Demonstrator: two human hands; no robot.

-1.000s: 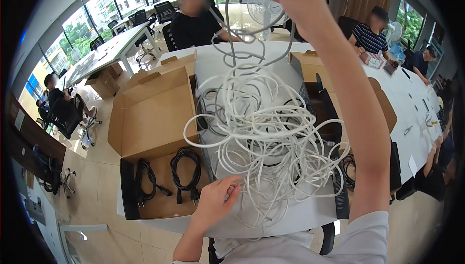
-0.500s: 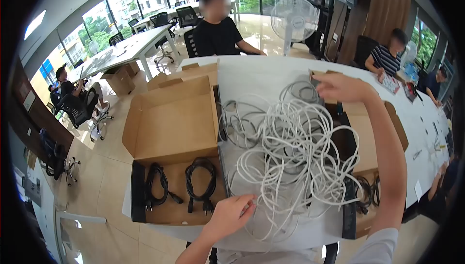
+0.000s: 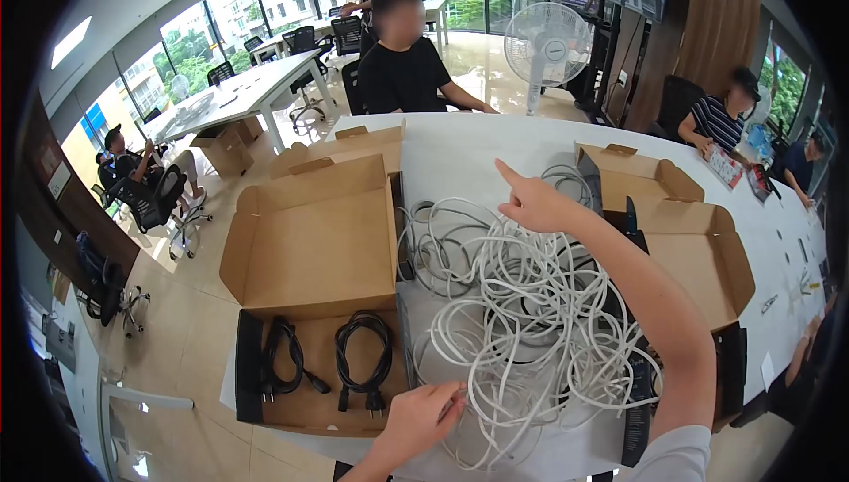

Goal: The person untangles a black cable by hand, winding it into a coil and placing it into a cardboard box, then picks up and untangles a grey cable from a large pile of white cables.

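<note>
A large tangle of white cable [image 3: 531, 305] covers the middle of the white table. My left hand [image 3: 416, 424] is closed at the tangle's near left edge, its fingertips pinching what looks like a strand; the fingers partly hide it. Above the far side of the tangle is my right hand [image 3: 538, 203], index finger stretched out, the others loosely bent, holding nothing. Grey cable loops [image 3: 442, 248] lie at the tangle's left. Left of it, an open cardboard box [image 3: 309, 239] holds two coiled black power cords, one left [image 3: 287, 354] and one right [image 3: 363, 349].
Open cardboard boxes stand right of the tangle, one farther back [image 3: 641, 172] and one nearer [image 3: 694, 261], partly behind my right arm. A person in black [image 3: 402, 75] sits across the table. A white fan [image 3: 548, 44] stands behind; more people sit at the right.
My right hand has moved left from the right-hand box to above the tangle's far side, its index finger now extended. My left hand stays at the tangle's edge. The view has shifted slightly.
</note>
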